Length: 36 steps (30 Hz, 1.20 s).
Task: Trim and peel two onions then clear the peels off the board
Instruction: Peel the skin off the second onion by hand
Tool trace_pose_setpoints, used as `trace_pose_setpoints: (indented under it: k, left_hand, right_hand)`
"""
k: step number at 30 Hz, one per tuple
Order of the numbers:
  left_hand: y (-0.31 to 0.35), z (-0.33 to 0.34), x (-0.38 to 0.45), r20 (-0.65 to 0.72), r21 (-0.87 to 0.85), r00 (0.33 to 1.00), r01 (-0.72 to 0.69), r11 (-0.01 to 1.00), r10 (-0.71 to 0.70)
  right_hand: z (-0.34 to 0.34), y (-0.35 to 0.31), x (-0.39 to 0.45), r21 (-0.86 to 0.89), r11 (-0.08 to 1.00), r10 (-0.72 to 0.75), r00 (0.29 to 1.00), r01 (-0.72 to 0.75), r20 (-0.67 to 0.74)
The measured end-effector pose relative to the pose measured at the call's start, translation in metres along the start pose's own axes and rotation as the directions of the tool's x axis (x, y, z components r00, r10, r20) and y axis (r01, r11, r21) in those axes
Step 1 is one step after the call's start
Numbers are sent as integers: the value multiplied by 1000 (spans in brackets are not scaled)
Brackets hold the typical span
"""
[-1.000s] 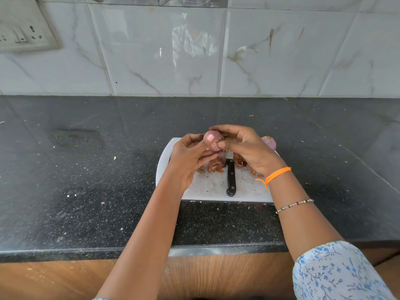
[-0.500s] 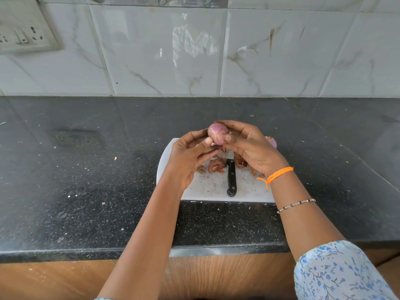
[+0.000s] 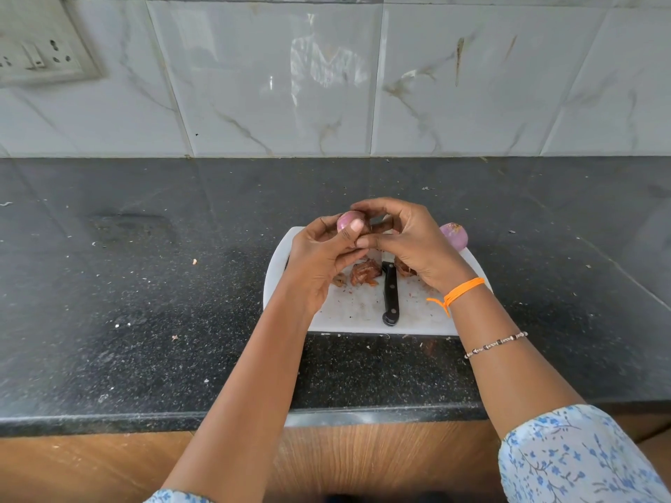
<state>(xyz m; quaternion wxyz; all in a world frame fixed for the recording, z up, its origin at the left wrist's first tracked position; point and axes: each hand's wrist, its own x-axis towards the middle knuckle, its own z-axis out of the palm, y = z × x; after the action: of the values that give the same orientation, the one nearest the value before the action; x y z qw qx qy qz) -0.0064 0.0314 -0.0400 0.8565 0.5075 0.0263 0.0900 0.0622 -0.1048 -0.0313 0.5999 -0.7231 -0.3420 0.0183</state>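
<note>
Above the white cutting board (image 3: 363, 310), both hands hold a small pink onion (image 3: 348, 219). My left hand (image 3: 321, 255) grips it from the left with the thumb pressed on its front. My right hand (image 3: 403, 237) curls over it from the right, fingertips on the onion. A second peeled onion (image 3: 455, 235) lies at the board's far right corner. Brown peels (image 3: 365, 274) lie in a heap on the board under my hands. A black-handled knife (image 3: 390, 295) rests on the board, blade pointing away, partly hidden by my right hand.
The board sits on a dark speckled counter (image 3: 145, 303) with small peel scraps scattered around. A tiled wall (image 3: 326, 85) rises behind, with a switch plate (image 3: 40, 52) at the upper left. The counter's front edge runs below my forearms.
The onion has been turned in my hands and sits slightly lower than half a second ago. My right fingers have closed further over its top. The board, peels and knife are unmoved.
</note>
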Motion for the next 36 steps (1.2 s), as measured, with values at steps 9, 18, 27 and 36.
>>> trace_pose_setpoints:
  k: [9, 18, 27, 36]
  left_hand:
    - [2, -6, 2, 37, -147, 999, 21, 989, -16]
    - [0, -8, 4, 57, -187, 998, 6, 982, 4]
    - [-8, -5, 6, 8, 382, 974, -212, 899, 226]
    - [-13, 0, 7, -41, 660, 904, -295, 690, 426]
  right_hand:
    - [-2, -5, -2, 115, 993, -4, 1000, 6, -20]
    - [-3, -3, -2, 346, 936, 45, 998, -57, 44]
    - [-1, -4, -2, 395, 902, 138, 984, -173, 115]
    - [19, -7, -2, 308, 938, 216, 963, -159, -162]
